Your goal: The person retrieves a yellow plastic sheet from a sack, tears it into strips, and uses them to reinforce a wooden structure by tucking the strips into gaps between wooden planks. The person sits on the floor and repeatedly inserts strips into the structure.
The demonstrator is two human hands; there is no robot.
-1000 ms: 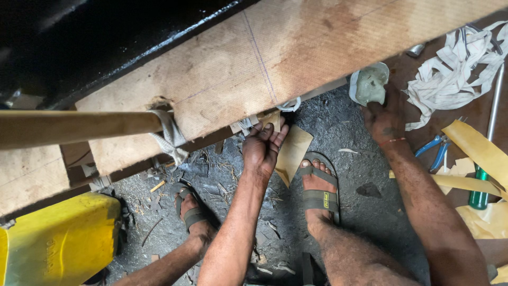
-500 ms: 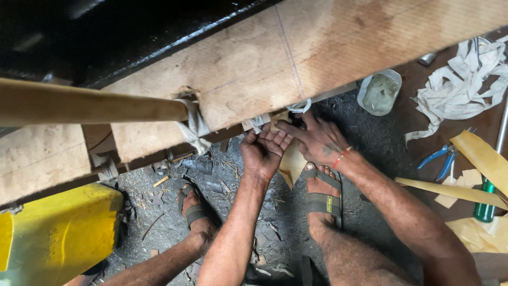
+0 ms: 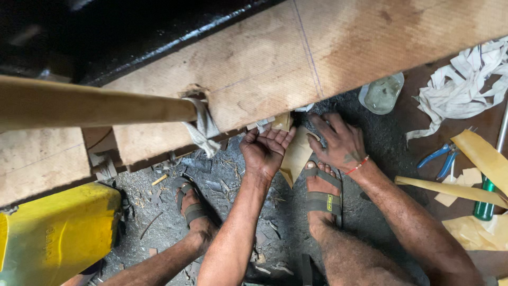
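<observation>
Right hand (image 3: 341,140) brought from frame's right edge to centre since earlier frame, now laid spread and open on tan paper sheet (image 3: 296,156). Left hand (image 3: 264,148) palm-up, open, fingers touching sheet beneath wooden board (image 3: 296,69). Sheet judged light, floppy, tearable; best pinched at edge.
</observation>
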